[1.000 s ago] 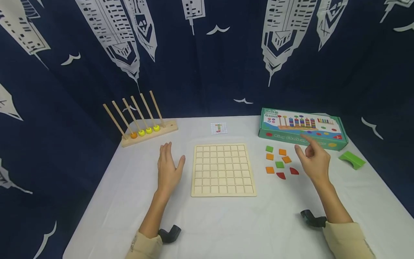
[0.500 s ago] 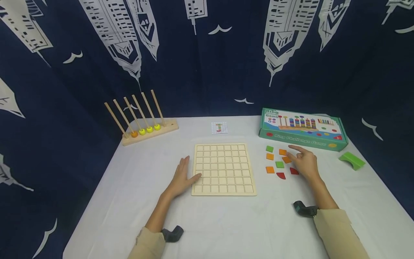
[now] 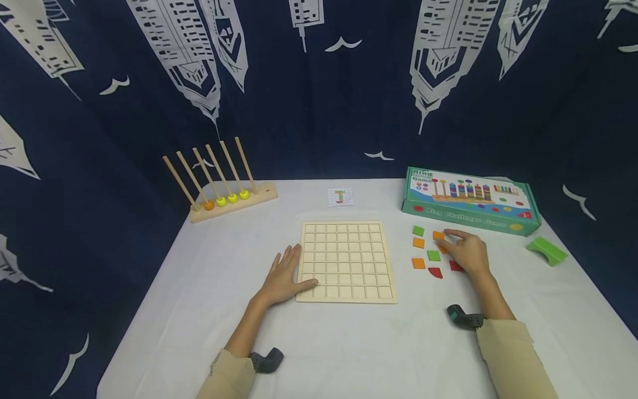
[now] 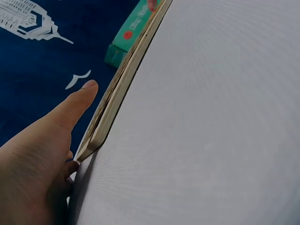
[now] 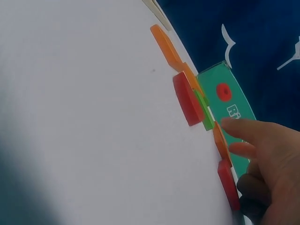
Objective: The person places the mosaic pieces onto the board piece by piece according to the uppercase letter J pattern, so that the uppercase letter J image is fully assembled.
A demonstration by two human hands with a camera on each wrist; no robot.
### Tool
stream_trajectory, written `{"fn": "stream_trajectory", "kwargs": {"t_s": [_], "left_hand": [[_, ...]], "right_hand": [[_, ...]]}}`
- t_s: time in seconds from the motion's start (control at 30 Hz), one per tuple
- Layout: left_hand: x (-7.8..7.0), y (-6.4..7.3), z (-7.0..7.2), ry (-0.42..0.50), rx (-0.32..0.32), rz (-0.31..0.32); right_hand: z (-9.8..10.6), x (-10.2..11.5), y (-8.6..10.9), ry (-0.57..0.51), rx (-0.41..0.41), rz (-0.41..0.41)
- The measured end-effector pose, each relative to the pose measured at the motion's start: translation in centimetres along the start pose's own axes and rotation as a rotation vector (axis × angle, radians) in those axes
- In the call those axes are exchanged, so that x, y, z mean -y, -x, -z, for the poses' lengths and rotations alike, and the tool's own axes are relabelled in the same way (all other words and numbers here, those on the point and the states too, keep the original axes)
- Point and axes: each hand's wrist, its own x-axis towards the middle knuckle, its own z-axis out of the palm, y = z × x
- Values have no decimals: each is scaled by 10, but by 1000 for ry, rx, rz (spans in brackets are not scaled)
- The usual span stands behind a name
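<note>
In the head view, a square wooden grid board [image 3: 347, 261] lies flat in the middle of the table. My left hand [image 3: 283, 281] rests at its left edge with fingers spread and the thumb over the lower left corner. My right hand [image 3: 470, 254] reaches over the small tiles, thumb and index finger at either side of an orange square tile [image 3: 438, 235] that lies flat. Whether they pinch it cannot be told. Around it lie orange squares [image 3: 418, 263], green squares [image 3: 433, 255] and red quarter-round tiles [image 3: 435, 272]. Another orange tile is partly hidden under the right hand.
A green game box [image 3: 468, 199] stands at the back right, a green arch block [image 3: 546, 250] beside it. At the back left is a wooden peg stand [image 3: 234, 205] with orange and yellow rings. A small pattern card [image 3: 340, 197] lies behind the board.
My left hand has moved right and down to the board, its thumb now on the corner. The right hand has come left and down from before the box to the orange tile.
</note>
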Motion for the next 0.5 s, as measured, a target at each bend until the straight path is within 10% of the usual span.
{"fn": "stream_trajectory", "kwargs": {"t_s": [0.5], "left_hand": [[0,-1,0,-37,-7,-44]], "right_hand": [[-8,0,-2,85,-38,3]]}}
